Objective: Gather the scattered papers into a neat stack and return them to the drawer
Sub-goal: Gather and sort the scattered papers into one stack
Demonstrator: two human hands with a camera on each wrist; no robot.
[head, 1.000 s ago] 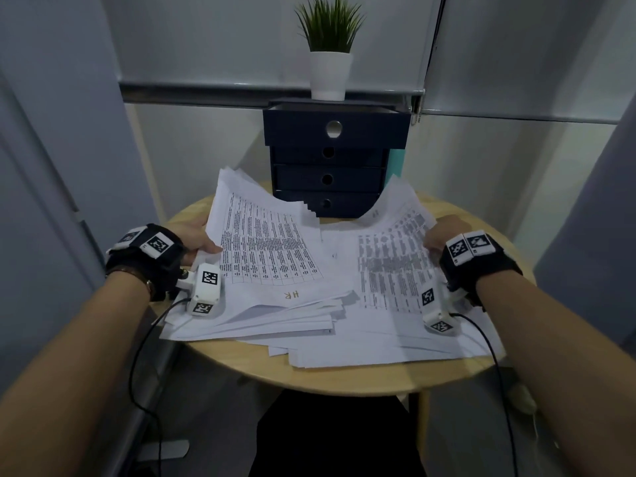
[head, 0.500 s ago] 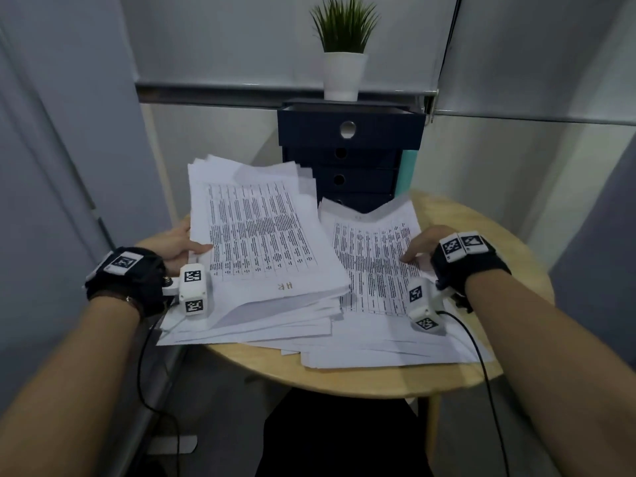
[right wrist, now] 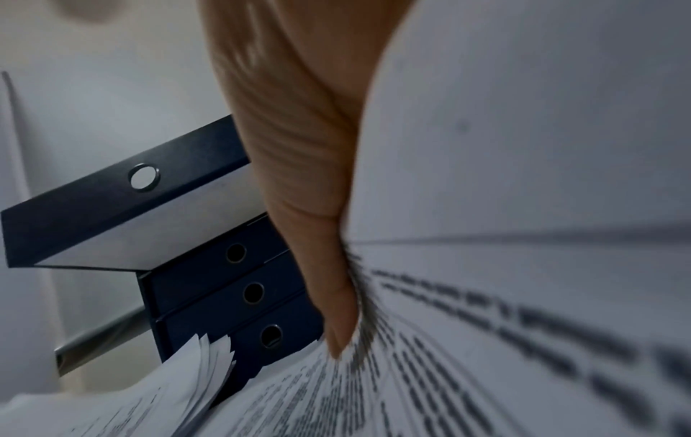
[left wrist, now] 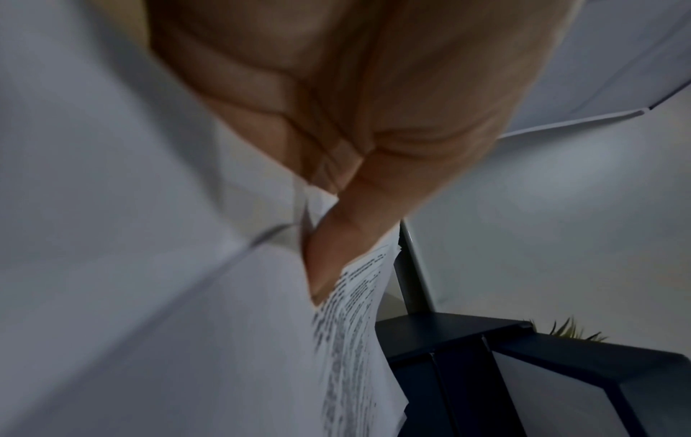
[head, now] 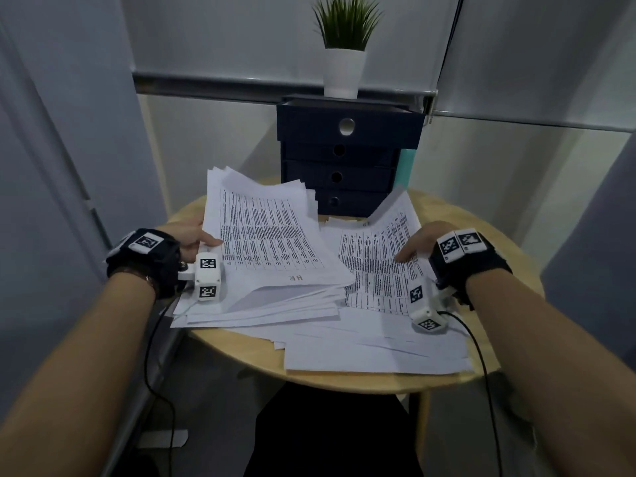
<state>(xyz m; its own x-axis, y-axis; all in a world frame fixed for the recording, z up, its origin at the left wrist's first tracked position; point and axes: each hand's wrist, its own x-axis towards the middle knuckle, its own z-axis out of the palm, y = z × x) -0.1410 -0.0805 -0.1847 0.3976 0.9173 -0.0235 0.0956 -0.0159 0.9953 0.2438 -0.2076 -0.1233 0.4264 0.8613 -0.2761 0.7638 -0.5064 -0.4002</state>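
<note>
Printed white papers lie spread over a round wooden table. My left hand grips the left edge of a thick, fanned bundle of papers, thumb on top, its far end raised off the table. The left wrist view shows that thumb pressed on the printed top sheet. My right hand pinches the right-hand sheets, thumb on the print. More loose sheets lie at the table's front. Behind stands the dark blue drawer unit with its top drawer pulled out.
A potted plant in a white pot sits on top of the drawer unit. A grey partition closes off the left side, and pale walls stand behind and to the right. Cables hang from both wrist cameras below the table edge.
The left bundle has turned, so its near right corner now lies over the right-hand sheets. The far corner of the right-hand sheets has curled up. Both hands keep their hold.
</note>
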